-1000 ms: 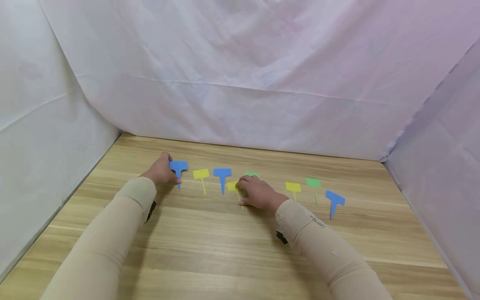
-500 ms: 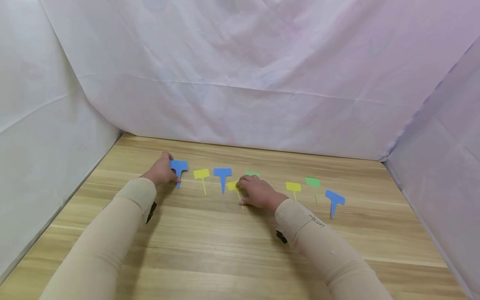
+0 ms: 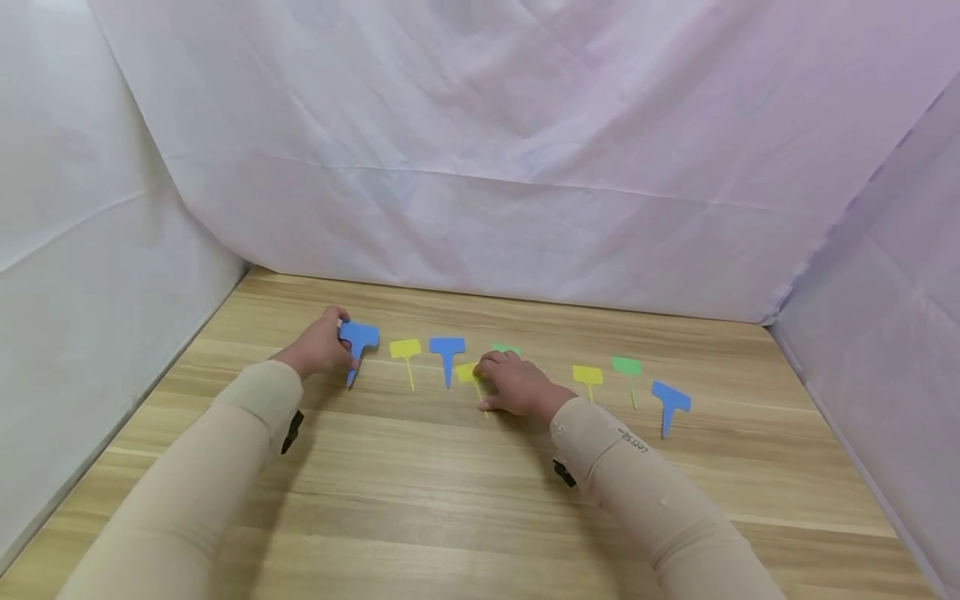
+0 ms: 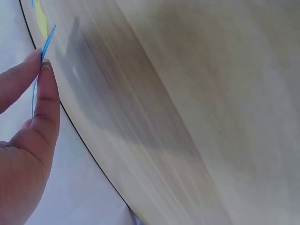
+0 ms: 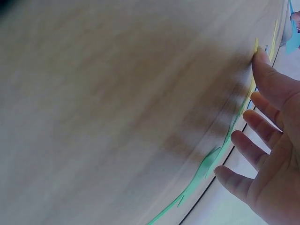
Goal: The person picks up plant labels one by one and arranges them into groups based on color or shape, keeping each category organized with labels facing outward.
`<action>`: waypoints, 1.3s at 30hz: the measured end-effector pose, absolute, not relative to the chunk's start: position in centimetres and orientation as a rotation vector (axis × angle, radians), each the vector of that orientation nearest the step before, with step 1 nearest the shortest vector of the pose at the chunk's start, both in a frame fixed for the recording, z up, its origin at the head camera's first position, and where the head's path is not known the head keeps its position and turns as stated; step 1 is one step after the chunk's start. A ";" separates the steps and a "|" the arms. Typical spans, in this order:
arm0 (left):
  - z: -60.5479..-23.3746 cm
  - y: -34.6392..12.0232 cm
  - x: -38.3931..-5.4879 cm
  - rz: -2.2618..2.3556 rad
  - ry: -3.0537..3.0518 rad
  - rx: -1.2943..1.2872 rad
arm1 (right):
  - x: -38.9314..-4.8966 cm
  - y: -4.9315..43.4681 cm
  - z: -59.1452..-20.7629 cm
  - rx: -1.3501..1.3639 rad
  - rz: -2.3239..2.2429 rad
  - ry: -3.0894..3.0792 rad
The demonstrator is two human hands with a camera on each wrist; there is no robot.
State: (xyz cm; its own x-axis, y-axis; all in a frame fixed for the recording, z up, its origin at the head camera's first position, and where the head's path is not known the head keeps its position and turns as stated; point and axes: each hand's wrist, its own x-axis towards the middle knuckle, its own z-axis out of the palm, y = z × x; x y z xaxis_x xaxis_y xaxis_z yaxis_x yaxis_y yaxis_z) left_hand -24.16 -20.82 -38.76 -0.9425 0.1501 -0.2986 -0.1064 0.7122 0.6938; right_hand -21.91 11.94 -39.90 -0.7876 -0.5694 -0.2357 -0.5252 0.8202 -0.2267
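At the left of the head view my left hand pinches a blue T-shaped plant label between thumb and fingers. The left wrist view shows this label edge-on, with its tip sticking out past the fingertips. My right hand rests over a yellow plant label, fingers near its head and thumb at its thin stem. In the right wrist view the fingers of the right hand are spread and loosely bent. The hand partly hides a green label behind it.
Between the hands lie a yellow label and a blue label. Right of the right hand are another yellow label, a green one and a blue one. White cloth walls in the wooden table.
The blue label in my left hand has turned, its stem tip swinging left and toward me. The left forearm has shifted slightly left. My right hand has stayed in place.
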 end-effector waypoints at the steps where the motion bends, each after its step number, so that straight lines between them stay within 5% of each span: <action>1: -38.7 -20.9 -24.0 1.082 2.584 0.036 | -21.9 11.9 -39.9 -0.838 -0.220 2.711; 39: -38.0 -21.6 -19.6 1.181 2.547 0.148 | -22.9 12.4 -39.9 -0.854 -0.230 2.716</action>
State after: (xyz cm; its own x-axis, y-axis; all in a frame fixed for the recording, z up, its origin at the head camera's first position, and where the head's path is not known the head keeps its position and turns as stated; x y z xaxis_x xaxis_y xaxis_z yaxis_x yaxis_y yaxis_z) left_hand -19.64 -21.64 -38.04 -0.9407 0.2286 -0.2507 -0.0436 0.6513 0.7576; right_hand -22.89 12.38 -39.94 -0.7844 -0.5796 -0.2207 -0.5341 0.8122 -0.2345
